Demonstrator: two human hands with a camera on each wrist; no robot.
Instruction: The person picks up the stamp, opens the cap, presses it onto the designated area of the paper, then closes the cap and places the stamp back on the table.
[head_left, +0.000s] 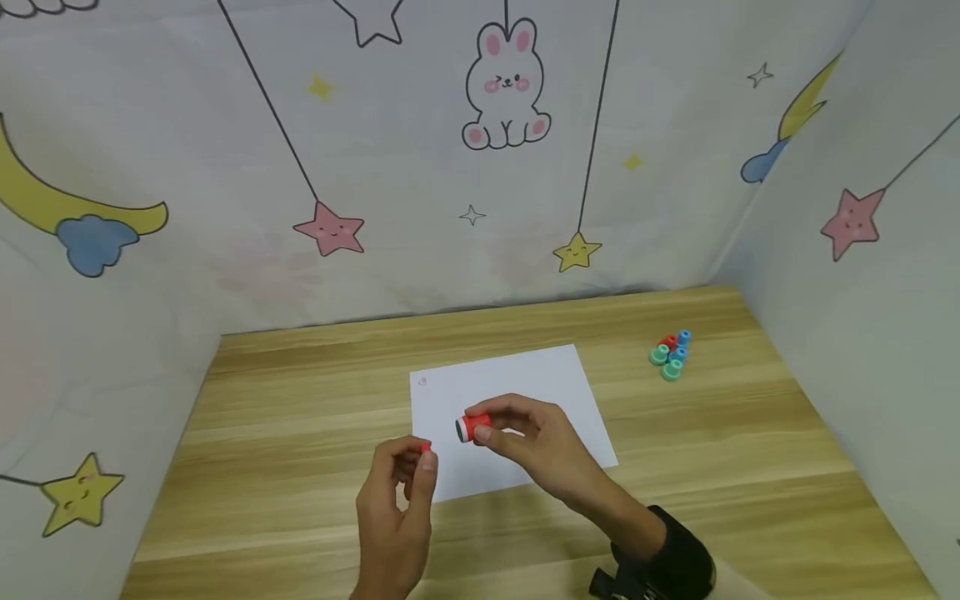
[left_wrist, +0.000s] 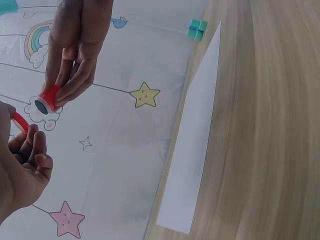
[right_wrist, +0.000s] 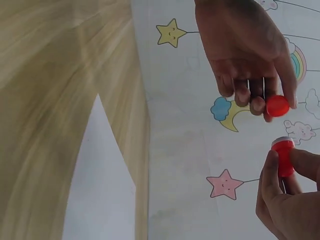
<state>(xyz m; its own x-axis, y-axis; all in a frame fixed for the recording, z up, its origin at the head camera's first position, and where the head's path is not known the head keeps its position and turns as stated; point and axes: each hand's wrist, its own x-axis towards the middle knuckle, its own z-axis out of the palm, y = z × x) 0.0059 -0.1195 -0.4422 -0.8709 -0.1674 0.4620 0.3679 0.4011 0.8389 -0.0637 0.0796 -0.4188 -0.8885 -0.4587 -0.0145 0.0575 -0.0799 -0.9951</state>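
My right hand (head_left: pixel 551 454) pinches a small red stamp (head_left: pixel 482 422) by its sides, over the white sheet of paper (head_left: pixel 517 375). The stamp lies tilted in the fingers; its white rim and dark round face point left, toward the other hand. Between thumb and fingertips, my left hand (head_left: pixel 397 508) holds a red cap (right_wrist: pixel 277 106), apart from the stamp. In the left wrist view the cap (left_wrist: pixel 20 122) appears edge-on, below the stamp's dark face (left_wrist: pixel 41 105). A small pinkish print (head_left: pixel 422 381) marks the paper's upper left corner.
Several other small stamps (head_left: pixel 672 369), green, blue and red, stand grouped at the back right of the wooden table (head_left: pixel 300 400). White cloth walls (head_left: pixel 420 250) with printed stars and a rabbit enclose the table at the back and sides.
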